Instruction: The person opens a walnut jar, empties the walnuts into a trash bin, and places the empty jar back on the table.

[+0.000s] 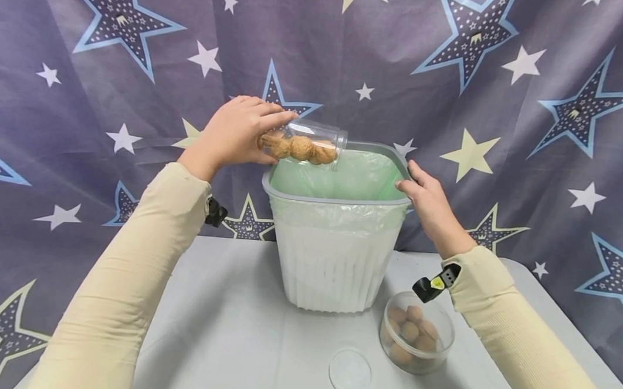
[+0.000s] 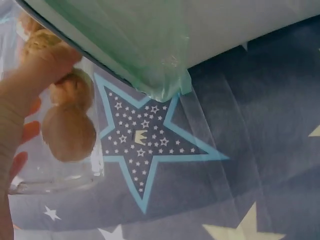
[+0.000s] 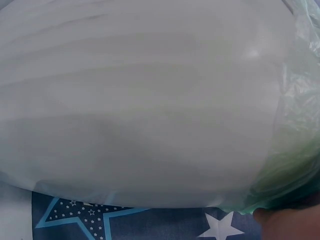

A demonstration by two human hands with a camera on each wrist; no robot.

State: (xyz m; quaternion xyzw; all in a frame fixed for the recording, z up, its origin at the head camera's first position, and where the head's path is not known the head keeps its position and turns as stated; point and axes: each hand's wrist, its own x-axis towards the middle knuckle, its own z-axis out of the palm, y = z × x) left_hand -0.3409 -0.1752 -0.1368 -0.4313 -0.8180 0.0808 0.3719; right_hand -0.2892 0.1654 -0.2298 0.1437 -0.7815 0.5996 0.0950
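Note:
My left hand (image 1: pixel 235 133) grips a clear plastic jar (image 1: pixel 315 128) that lies tipped on its side, its far end pointing right. Several walnuts (image 1: pixel 301 149) sit in a row inside the jar; two large ones (image 2: pixel 69 132) show plainly in the left wrist view. Below the jar stands a white ribbed trash bin (image 1: pixel 334 260) with a grey rim and a green plastic liner (image 1: pixel 339 175). The jar is over the bin's left part. At the bin's right side my right hand (image 1: pixel 431 208) holds the rim. In the right wrist view the bin's wall (image 3: pixel 150 100) hides most of that hand.
On the grey-white table (image 1: pixel 215 313), a round clear tub (image 1: pixel 444 338) holding several walnuts stands in front of the bin to the right. A round clear lid (image 1: pixel 350 373) lies flat near the tub. A star-patterned cloth (image 1: pixel 309 36) hangs behind the table.

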